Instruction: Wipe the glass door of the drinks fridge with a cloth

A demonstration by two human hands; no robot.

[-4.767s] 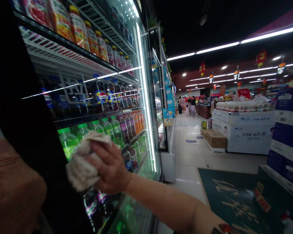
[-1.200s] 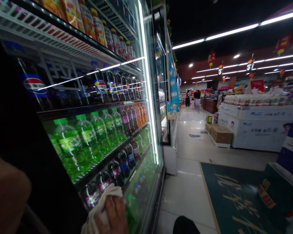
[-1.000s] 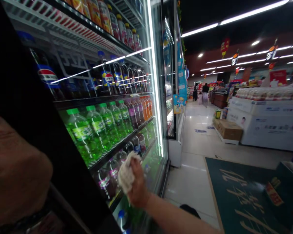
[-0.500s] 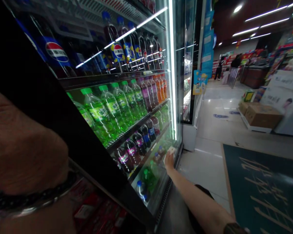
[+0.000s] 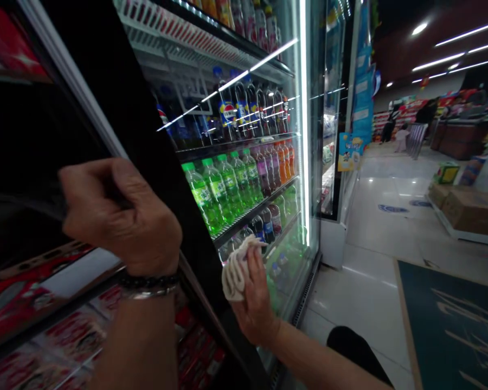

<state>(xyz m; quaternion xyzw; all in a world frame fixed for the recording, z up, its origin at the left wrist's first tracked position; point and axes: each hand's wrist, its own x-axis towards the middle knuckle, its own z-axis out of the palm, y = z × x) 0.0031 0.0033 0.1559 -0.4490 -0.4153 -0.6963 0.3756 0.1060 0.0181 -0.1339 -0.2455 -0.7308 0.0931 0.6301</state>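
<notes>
Both hands curl: right hand [image 5: 256, 306] fingers pinching cloth [image 5: 236, 265] against fridge glass [image 5: 293, 179], left hand [image 5: 120, 214] seemingly gripping dark edge.

I am looking along a glass-fronted cooler [image 5: 244, 179] filling the left and centre of the frame, bottles [image 5: 223, 189] standing in rows on its shelves. My left hand [image 5: 122, 216] is gripping a dark edge at centre left, just left of the cooler's frame. My right hand [image 5: 256, 303] is pressing a cloth [image 5: 236, 268] against the glass at lower centre, below the bottle rows. A floor mat [image 5: 451, 325] is lying at lower right, cardboard boxes [image 5: 467, 208] sitting beyond it at right.
</notes>
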